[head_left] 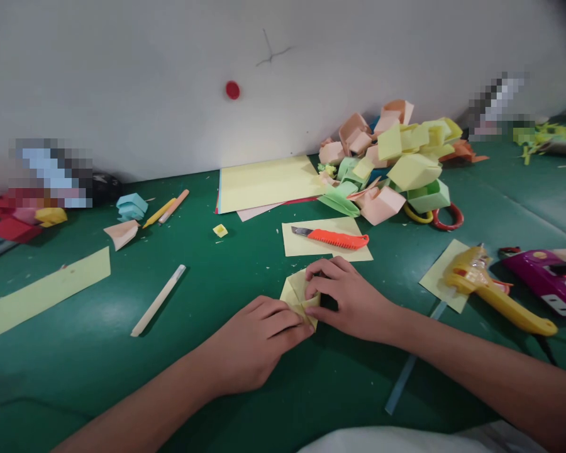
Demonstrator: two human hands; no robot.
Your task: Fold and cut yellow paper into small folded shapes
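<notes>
A small folded piece of pale yellow paper (292,290) lies on the green table between my hands. My left hand (264,336) rests over its lower left side, fingers pressing it down. With thumb and forefinger, my right hand (342,292) pinches a raised flap on its right side. Parts of the paper are hidden under my fingers. Just beyond it, an orange utility knife (337,239) with its blade out lies on a flat yellow paper sheet (292,245).
Folded paper pieces (405,157) are heaped at the back right, over scissors (448,217). A yellow glue gun (495,286) with a long glue stick (412,365) sits by my right forearm, near a purple device (547,277). Left lie a whitish stick (158,302) and a paper strip (51,289).
</notes>
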